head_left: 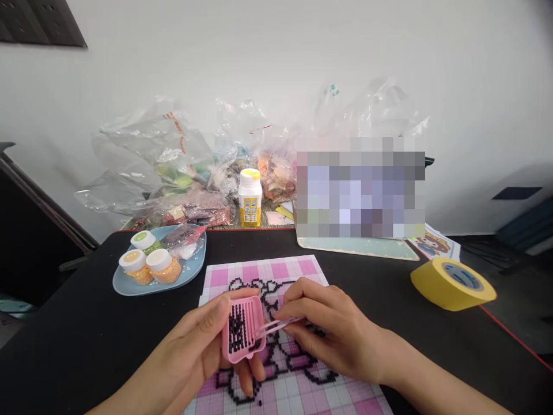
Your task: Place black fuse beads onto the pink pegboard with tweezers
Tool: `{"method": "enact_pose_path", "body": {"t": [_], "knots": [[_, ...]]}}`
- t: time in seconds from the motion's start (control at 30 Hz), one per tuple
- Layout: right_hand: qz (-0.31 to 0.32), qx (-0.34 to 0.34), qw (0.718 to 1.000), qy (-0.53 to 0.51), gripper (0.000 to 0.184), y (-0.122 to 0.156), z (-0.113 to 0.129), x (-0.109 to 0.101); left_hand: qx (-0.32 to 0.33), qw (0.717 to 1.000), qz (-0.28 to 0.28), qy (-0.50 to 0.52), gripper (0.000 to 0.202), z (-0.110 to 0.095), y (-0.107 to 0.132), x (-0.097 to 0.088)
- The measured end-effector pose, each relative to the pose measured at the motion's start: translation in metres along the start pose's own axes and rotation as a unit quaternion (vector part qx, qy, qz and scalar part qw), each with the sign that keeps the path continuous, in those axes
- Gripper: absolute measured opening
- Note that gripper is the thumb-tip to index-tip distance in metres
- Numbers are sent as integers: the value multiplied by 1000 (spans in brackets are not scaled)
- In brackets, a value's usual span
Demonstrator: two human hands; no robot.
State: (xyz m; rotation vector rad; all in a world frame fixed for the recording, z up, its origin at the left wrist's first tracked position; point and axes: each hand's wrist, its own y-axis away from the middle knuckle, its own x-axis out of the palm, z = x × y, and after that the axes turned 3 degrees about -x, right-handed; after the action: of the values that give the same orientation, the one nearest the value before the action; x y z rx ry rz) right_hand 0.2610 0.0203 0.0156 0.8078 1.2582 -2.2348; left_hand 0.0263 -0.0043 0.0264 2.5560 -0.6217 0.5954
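My left hand [194, 346] grips the pink bead tray [259, 318] of black beads [237, 329] over the pegboard [302, 374]. My right hand [332, 334] pinches pink tweezers [279, 327], their tips in the tray. The yellow label on the bottle [250, 199] is too small to read.

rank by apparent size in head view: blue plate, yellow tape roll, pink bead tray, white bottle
1. oval blue plate
2. yellow tape roll
3. pink plastic bead tray
4. white yellow-labelled bottle; tray is nearer, so unsure
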Motion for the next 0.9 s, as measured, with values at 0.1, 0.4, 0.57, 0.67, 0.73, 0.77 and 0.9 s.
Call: {"method": "enact_pose_path", "body": {"t": [0.1,0.4,0.57,0.67,0.73,0.77,0.9], "knots": [[3,-2,1000,7,14,0,1,0,1,1000,-1,-4,50,0,0,0],[2,-4,999,39,14,0,4,-3,-18,1000,-8,-11,54,-2,-2,1],[-22,-11,999,24,13,-2,4,-6,-14,1000,-13,-10,51,-5,-1,2],[-34,6,999,26,13,-1,1,-7,-10,999,-16,-25,45,-7,-1,3],[-43,19,998,31,12,0,-2,-7,-7,1000,-23,-20,44,-7,-2,3],[-47,23,998,33,11,0,-3,-7,-7,999,-29,-16,44,-8,-2,3],[-48,37,997,36,7,1,-5,-7,-12,999,-44,-22,45,-9,-2,3]]}}
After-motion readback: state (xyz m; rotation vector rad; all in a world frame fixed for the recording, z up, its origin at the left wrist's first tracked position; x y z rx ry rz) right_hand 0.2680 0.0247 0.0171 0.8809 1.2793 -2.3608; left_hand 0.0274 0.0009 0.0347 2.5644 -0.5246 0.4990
